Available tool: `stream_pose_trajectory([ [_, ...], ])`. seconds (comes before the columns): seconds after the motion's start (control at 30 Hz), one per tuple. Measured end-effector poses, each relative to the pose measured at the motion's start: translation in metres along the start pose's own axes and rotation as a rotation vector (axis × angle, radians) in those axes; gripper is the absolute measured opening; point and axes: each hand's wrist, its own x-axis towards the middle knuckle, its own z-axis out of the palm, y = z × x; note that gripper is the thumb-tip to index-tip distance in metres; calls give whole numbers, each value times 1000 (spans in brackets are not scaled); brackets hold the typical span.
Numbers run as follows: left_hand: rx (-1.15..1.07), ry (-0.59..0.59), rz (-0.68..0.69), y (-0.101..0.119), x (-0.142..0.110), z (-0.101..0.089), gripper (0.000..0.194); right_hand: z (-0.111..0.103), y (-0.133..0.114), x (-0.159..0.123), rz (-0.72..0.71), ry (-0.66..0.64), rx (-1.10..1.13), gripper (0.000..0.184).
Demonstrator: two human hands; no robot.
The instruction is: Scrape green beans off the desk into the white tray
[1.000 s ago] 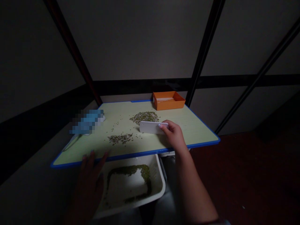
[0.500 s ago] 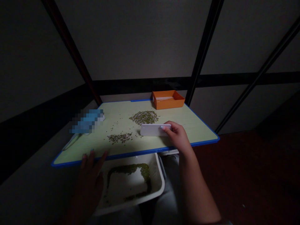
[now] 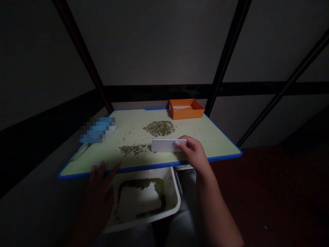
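My right hand (image 3: 192,151) grips the right end of a flat white scraper (image 3: 164,145), held on edge against the pale green board (image 3: 213,137) with its blue rim. Just beyond the scraper lies a spread pile of small green beans (image 3: 159,128). A smaller, darker scatter of beans (image 3: 132,150) is to its left, nearer the front edge. My left hand (image 3: 100,192), in shadow, has its fingers spread and the tips at the board's front left edge. Below that edge sits a white basin (image 3: 176,202) with green beans along its inner sides.
An orange open box (image 3: 189,114) stands at the board's back right. At the left is a blurred-out blue object (image 3: 97,129) with a pale cord (image 3: 78,152). Dark-framed wall panels (image 3: 159,51) rise behind the board. A dark red floor (image 3: 269,192) lies to the right.
My right hand has drawn the scraper toward the board's front edge, away from the larger pile, first slightly right and then back left. My left hand stays at the edge.
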Motion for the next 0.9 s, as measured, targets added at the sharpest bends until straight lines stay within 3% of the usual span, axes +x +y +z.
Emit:
stream_pose_trajectory([
  [0.57,-3,-16,-15,9,0,-6,51,37,-18,-23,8,-139,47,22],
  [0.9,7,-26,-20,10,0,-8,52,49,-26,-34,-84,-197,2,15],
])
